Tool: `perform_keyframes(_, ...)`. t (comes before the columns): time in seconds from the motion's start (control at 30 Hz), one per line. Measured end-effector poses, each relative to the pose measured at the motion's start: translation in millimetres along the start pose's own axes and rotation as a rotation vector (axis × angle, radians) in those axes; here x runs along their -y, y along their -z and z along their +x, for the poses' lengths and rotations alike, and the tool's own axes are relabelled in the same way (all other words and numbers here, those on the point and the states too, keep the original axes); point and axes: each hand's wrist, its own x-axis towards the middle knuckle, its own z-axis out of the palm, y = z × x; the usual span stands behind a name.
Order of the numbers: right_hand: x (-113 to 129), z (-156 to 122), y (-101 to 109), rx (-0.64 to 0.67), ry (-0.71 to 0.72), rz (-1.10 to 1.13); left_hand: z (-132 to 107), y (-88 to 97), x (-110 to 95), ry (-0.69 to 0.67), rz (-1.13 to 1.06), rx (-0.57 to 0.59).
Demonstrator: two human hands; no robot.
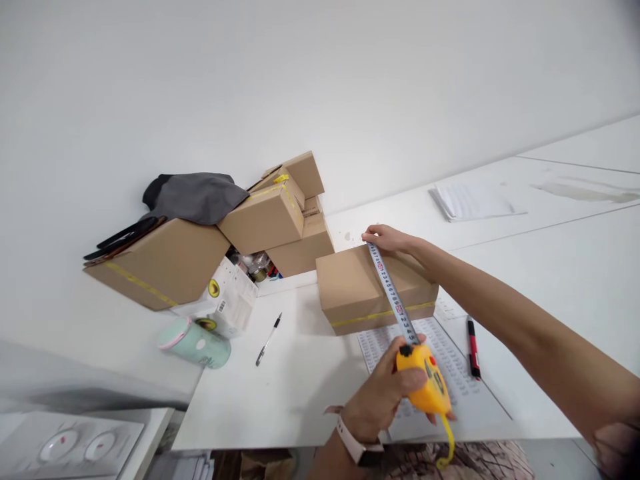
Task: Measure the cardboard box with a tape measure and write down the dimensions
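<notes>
A brown cardboard box (350,287) with a yellow tape band lies on the white table (280,400). My left hand (383,397) grips a yellow tape measure (427,383) at the box's near side. Its metal blade (393,297) runs across the top of the box to the far edge. There my right hand (383,237) pinches the blade's end against the box. A printed sheet (450,363) lies under the tape measure.
Several stacked cardboard boxes (265,217) stand at the back left, with a grey cloth (195,197) on top. A mint-green tumbler (197,341) lies on its side, a black pen (269,339) beside it. A red marker (473,347) and white papers (470,200) lie to the right.
</notes>
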Motion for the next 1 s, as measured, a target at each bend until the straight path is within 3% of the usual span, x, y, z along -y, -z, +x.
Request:
perform_keyframes(0.17, -6.9, 24.8, -13.2, -0.032, -0.047, -0.088, 19.1, -4.6, -20.9, -0.089, 0.034, -0.045)
perform_keyframes(0.43, -22.3, 19.2, -17.2, 0.053, -0.022, -0.105, 16.4, -21.6, 3.5, -0.051, -0.011, -0.108)
perform_keyframes(0.7, -13.3, 14.3, -12.0, 0.064, -0.022, 0.013, 12.6, -23.4, -6.1, -0.032, 0.027, -0.135)
perform_keyframes(0.77, -16.2, 5.8, -0.1, -0.019, 0.020, 0.222, -1.1, -20.2, -11.7, -0.050, 0.066, -0.162)
perform_keyframes(0.87, -35.8, -22.6, 20.9, -0.320, 0.040, 0.551, -31.6, -6.3, -18.6, -0.205, 0.200, -0.297)
perform_keyframes(0.93, -57.4, -52.5, 27.1, -0.492, -0.019, 0.574, -50.5, 10.5, -20.2, -0.326, 0.324, -0.463)
perform_keyframes(1.0, -79.4, -85.9, 22.0, -0.522, -0.110, 0.526, -61.4, 31.2, -19.3, -0.378, 0.426, -0.631)
